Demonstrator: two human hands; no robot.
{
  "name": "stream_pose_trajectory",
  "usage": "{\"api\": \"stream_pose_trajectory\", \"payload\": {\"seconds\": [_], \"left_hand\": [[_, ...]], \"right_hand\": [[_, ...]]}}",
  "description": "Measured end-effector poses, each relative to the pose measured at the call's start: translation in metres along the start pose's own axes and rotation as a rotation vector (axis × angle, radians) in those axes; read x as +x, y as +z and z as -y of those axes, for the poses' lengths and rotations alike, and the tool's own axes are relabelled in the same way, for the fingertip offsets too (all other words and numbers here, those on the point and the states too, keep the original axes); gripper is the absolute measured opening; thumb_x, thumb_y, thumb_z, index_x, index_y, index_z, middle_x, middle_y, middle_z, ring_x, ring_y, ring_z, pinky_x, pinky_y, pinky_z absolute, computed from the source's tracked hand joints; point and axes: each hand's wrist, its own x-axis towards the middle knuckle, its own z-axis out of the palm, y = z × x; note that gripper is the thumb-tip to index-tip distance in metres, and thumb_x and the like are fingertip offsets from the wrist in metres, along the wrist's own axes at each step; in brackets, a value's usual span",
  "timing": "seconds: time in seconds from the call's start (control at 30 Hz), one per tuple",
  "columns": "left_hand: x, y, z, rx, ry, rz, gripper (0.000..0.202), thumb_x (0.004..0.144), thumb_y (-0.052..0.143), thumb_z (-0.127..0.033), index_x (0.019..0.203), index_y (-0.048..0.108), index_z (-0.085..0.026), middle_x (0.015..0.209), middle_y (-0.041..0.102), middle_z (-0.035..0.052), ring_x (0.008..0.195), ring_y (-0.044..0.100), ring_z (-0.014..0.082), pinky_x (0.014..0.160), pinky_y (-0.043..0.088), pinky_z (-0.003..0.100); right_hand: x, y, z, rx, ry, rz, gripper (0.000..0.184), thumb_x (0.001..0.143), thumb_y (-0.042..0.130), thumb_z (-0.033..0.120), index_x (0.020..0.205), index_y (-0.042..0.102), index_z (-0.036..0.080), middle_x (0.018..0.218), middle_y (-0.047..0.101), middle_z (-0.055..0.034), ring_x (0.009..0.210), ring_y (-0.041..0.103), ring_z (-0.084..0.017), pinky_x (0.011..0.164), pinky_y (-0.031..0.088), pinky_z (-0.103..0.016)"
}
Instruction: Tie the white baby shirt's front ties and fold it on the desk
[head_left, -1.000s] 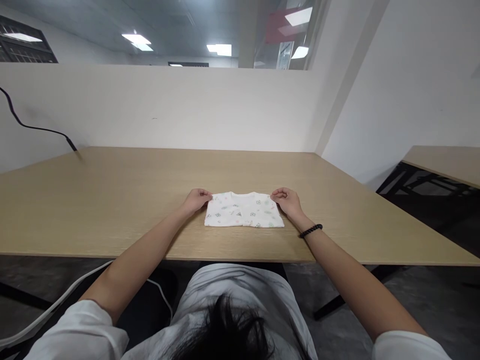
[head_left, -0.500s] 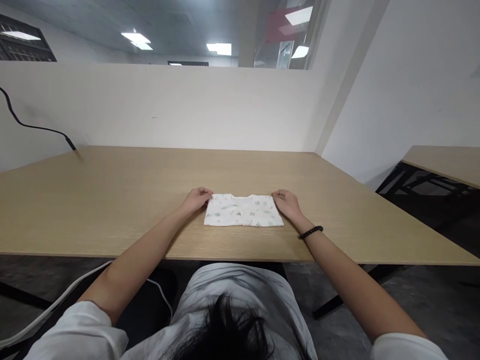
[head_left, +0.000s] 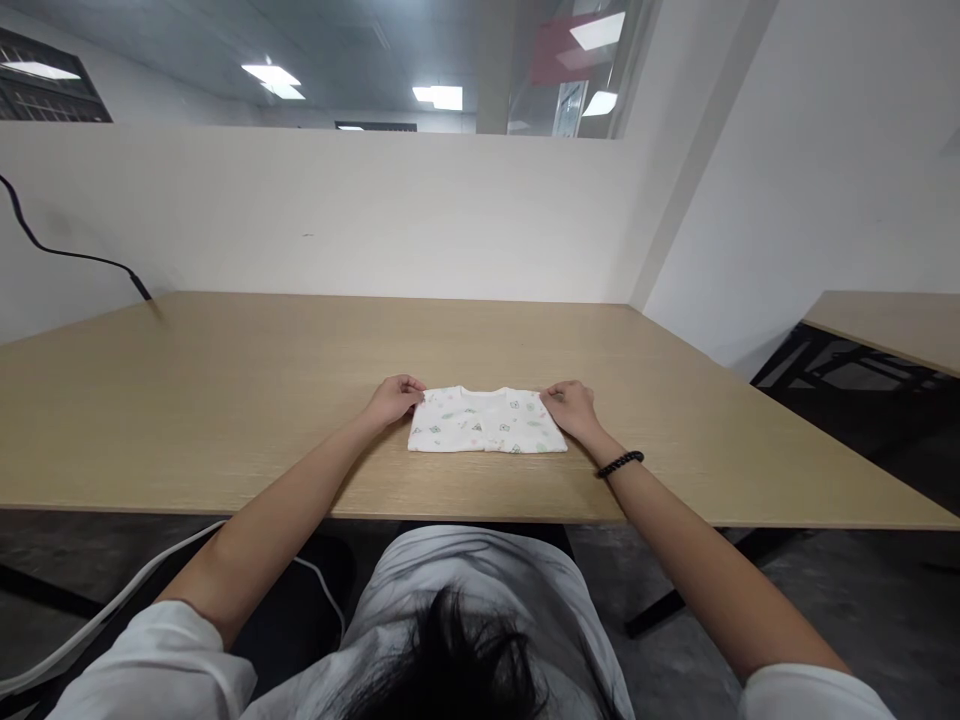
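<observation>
A small white printed baby shirt (head_left: pixel 487 422) lies folded into a flat rectangle near the table's front edge, its neckline on the far side. My left hand (head_left: pixel 397 397) pinches the shirt's far left corner between thumb and fingers. At the far right corner, my right hand (head_left: pixel 571 408) has its fingers closed on the fabric in the same way; a black beaded bracelet (head_left: pixel 621 464) circles that wrist. Both forearms reach in from the near side, one on each side of the shirt.
The wooden table (head_left: pixel 247 370) meets a low white wall (head_left: pixel 405 215) at the back, with glass above it. A black cable (head_left: pixel 82 257) comes down to the table's far left. Another table (head_left: pixel 892 325) stands at the right.
My right hand has shifted slightly left, onto the shirt's corner. The neckline edge sits a touch differently, while my left hand stays in place.
</observation>
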Motion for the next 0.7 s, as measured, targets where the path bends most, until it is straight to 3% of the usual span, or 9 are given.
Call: {"api": "stream_pose_trajectory", "payload": {"seconds": [0.13, 0.27, 0.33, 0.4, 0.5, 0.57, 0.63, 0.7], "left_hand": [[-0.002, 0.001, 0.003, 0.204, 0.135, -0.055, 0.015, 0.07, 0.064, -0.017, 0.085, 0.065, -0.016, 0.075, 0.069, 0.0056, 0.067, 0.064, 0.0179, 0.063, 0.05, 0.028], [-0.011, 0.006, 0.0, 0.455, 0.466, -0.16, 0.023, 0.081, 0.056, -0.025, 0.101, 0.065, -0.017, 0.105, 0.071, 0.0105, 0.1, 0.065, 0.0252, 0.092, 0.05, 0.04], [-0.017, 0.009, -0.003, 0.543, 0.626, -0.149, 0.03, 0.086, 0.053, -0.029, 0.111, 0.064, -0.018, 0.12, 0.067, 0.0109, 0.117, 0.058, 0.0267, 0.105, 0.042, 0.044], [-0.023, 0.012, -0.006, 0.597, 0.714, -0.052, 0.036, 0.089, 0.052, -0.034, 0.119, 0.062, -0.019, 0.13, 0.063, 0.0111, 0.126, 0.053, 0.027, 0.11, 0.037, 0.044], [-0.028, 0.015, -0.009, 0.675, 0.703, 0.178, 0.047, 0.091, 0.05, -0.045, 0.129, 0.059, -0.019, 0.139, 0.058, 0.0118, 0.131, 0.049, 0.0275, 0.112, 0.036, 0.042], [-0.029, 0.015, -0.009, 0.728, 0.64, 0.306, 0.053, 0.092, 0.049, -0.052, 0.133, 0.057, -0.02, 0.143, 0.055, 0.0106, 0.134, 0.046, 0.0279, 0.114, 0.032, 0.042], [-0.029, 0.015, -0.009, 0.741, 0.577, 0.367, 0.057, 0.091, 0.049, -0.055, 0.137, 0.055, -0.022, 0.146, 0.052, 0.0092, 0.137, 0.044, 0.0284, 0.116, 0.029, 0.041], [-0.028, 0.015, -0.009, 0.706, 0.534, 0.336, 0.06, 0.089, 0.053, -0.055, 0.14, 0.052, -0.023, 0.149, 0.049, 0.0092, 0.139, 0.042, 0.0289, 0.115, 0.029, 0.039]], "right_hand": [[-0.002, 0.003, -0.004, -0.021, -0.063, -0.046, 0.022, 0.083, 0.056, 0.025, 0.075, 0.074, 0.016, 0.095, 0.074, -0.0135, 0.107, 0.062, -0.028, 0.098, 0.041, -0.042], [-0.006, 0.003, -0.004, -0.02, -0.133, -0.123, 0.033, 0.089, 0.051, 0.035, 0.098, 0.076, 0.014, 0.12, 0.066, -0.02, 0.126, 0.05, -0.032, 0.104, 0.038, -0.049], [-0.01, 0.001, 0.002, -0.01, -0.199, -0.099, 0.043, 0.092, 0.048, 0.041, 0.115, 0.071, 0.013, 0.135, 0.057, -0.021, 0.136, 0.04, -0.033, 0.109, 0.033, -0.051], [-0.015, -0.002, 0.011, -0.011, -0.273, -0.01, 0.054, 0.095, 0.044, 0.049, 0.129, 0.063, 0.013, 0.15, 0.044, -0.0199, 0.145, 0.028, -0.034, 0.113, 0.028, -0.053], [-0.024, -0.008, 0.023, -0.049, -0.335, 0.217, 0.065, 0.096, 0.037, 0.061, 0.145, 0.049, 0.02, 0.161, 0.026, -0.0147, 0.149, 0.017, -0.034, 0.115, 0.019, -0.059], [-0.028, -0.01, 0.027, -0.083, -0.316, 0.367, 0.068, 0.096, 0.032, 0.065, 0.15, 0.042, 0.025, 0.163, 0.024, -0.0127, 0.15, 0.015, -0.035, 0.115, 0.015, -0.063], [-0.03, -0.01, 0.028, -0.105, -0.279, 0.452, 0.068, 0.096, 0.03, 0.067, 0.151, 0.039, 0.027, 0.162, 0.026, -0.0124, 0.15, 0.016, -0.036, 0.114, 0.014, -0.064], [-0.03, -0.009, 0.027, -0.106, -0.262, 0.471, 0.068, 0.096, 0.031, 0.066, 0.152, 0.037, 0.027, 0.161, 0.028, -0.0121, 0.149, 0.017, -0.036, 0.114, 0.015, -0.063]]}}
